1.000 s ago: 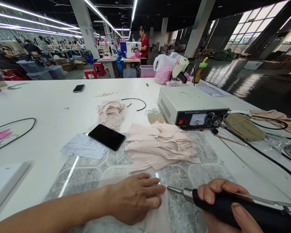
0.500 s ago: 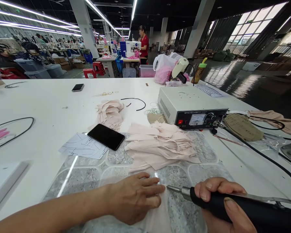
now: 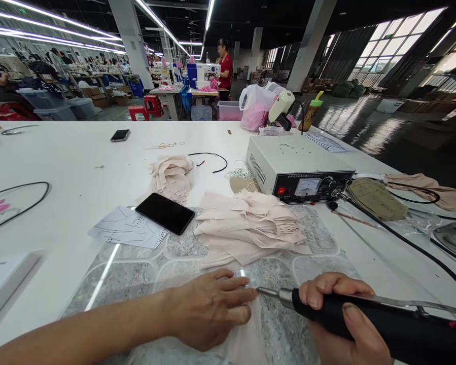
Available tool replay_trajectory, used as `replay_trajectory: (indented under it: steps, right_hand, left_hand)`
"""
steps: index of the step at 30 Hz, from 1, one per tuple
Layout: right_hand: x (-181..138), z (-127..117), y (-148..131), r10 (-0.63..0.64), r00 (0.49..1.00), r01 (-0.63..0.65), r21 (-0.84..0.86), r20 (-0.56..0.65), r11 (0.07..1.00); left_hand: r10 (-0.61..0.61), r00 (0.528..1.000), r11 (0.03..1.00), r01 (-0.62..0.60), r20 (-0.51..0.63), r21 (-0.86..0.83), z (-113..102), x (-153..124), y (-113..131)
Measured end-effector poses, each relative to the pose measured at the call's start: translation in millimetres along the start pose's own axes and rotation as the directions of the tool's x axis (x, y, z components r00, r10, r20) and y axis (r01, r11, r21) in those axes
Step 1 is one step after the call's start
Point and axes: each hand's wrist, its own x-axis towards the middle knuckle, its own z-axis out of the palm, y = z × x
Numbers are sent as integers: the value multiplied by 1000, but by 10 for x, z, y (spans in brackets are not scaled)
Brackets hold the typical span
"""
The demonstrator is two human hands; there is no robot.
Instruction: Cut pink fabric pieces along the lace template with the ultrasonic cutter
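My white table [image 3: 70, 177] carries a marbled grey mat [image 3: 125, 279], a control box [image 3: 300, 154], a small heap of beige cloth [image 3: 171, 177], gold scissors [image 3: 162, 146], a black cord [image 3: 208, 153] and, farther from me, a phone [image 3: 120, 135].

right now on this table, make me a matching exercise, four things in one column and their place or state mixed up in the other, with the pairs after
Things:
1. left hand
2. right hand
3. nearer phone
4. boxy unit

Place or state:
A. partly over the marked paper
B. wrapped around a black tool
C. showing a dial on its front
D. laid flat on thin pale fabric

Pairs: 1-D, 2-B, 3-A, 4-C
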Motion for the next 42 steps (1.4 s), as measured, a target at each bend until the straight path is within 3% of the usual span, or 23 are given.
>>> replay_trajectory:
  steps: [6, 12, 17, 22, 32, 42]
  right_hand:
    - [20, 10, 15, -43, 997, 42, 11, 67, 999]
    - [31, -8, -1, -58, 998, 57, 80, 9, 995]
    - [10, -52, 51, -63, 997, 57, 107, 50, 993]
    - [8, -53, 77, -90, 995, 84, 116, 50, 990]
    - [37, -39, 90, -100, 995, 97, 103, 25, 990]
    - [50, -45, 87, -110, 993, 106, 98, 38, 990]
  left_hand:
    - [-14, 998, 999, 16, 55, -38, -15, 7, -4]
    - [-94, 995, 981, 99, 37, -168, -35, 14, 36]
    - [-115, 989, 972, 132, 94, -195, -96, 41, 64]
    - [-120, 980, 973, 148, 162, -176, -129, 55, 82]
    - [-107, 978, 992, 117, 177, -45, -129, 68, 126]
    - [-89, 984, 995, 96, 157, -37, -99, 85, 132]
